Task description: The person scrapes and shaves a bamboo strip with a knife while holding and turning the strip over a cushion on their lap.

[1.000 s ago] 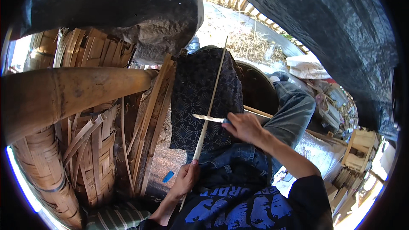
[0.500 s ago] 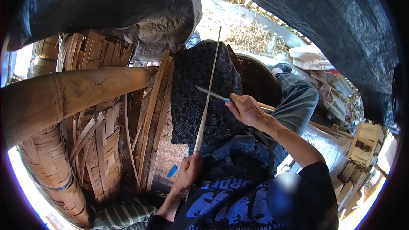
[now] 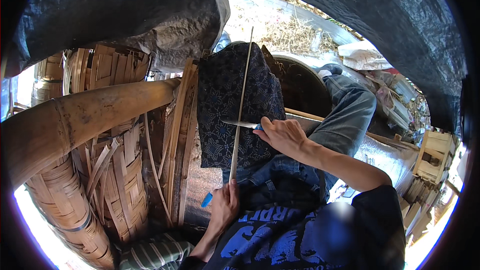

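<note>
My left hand grips the near end of a long thin bamboo strip that runs up and away over my lap. A dark patterned cloth covers my left knee under the strip. My right hand holds a knife by its blue handle, the blade lying across the strip about midway along it. My right leg in blue jeans stretches out to the right.
A thick bamboo pole crosses at the left above woven bamboo baskets. Flat bamboo slats lean beside my knee. A blue-handled tool lies near my left hand. Dark tarpaulin hangs overhead; a wooden crate stands at the right.
The knife in my right hand has slid along the strip, away from my left hand. My left hand has kept its grip on the strip's near end.
</note>
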A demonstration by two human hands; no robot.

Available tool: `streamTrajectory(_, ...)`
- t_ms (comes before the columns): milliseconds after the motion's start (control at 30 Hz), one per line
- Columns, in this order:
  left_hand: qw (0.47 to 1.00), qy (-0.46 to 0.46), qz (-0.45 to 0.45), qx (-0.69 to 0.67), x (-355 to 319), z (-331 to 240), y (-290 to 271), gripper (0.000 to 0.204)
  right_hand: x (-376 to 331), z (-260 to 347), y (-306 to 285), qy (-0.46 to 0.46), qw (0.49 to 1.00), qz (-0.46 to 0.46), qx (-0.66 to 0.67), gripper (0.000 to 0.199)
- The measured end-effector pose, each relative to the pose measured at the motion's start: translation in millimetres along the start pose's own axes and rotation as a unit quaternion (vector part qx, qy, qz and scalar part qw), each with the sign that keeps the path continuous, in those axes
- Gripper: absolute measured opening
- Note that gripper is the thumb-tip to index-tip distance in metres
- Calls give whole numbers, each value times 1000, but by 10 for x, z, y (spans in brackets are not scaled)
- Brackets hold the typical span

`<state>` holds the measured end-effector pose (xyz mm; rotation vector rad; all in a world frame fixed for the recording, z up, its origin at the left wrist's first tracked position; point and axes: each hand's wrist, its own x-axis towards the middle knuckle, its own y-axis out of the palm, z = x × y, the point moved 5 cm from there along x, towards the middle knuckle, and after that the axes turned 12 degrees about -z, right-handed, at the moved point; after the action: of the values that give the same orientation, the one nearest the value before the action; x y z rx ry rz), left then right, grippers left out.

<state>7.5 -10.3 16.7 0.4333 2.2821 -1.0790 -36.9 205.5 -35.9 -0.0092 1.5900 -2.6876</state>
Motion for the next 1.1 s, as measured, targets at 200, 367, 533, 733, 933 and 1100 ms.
streamTrajectory(200,999,19,-15,-27,24,28,53,49,-23,82,9,0,1000,9,-18,37)
streamTrajectory(367,994,98,-45,32,4,-7,83,43,27,36,70,7,1000,11,-18,38)
streamTrajectory(533,993,107,-49,32,-84,25,44,42,277,-69,152,33,999,-16,-7,37)
streamTrajectory(733,997,73,-23,13,-259,109,-101,44,494,-231,223,13,999,-37,15,35)
streamTrajectory(933,999,47,-9,4,-495,142,-304,43,743,-627,358,47,998,6,-34,34)
streamTrajectory(1100,993,82,57,57,-693,417,-377,39,1043,-2289,419,101,979,-101,-142,35)
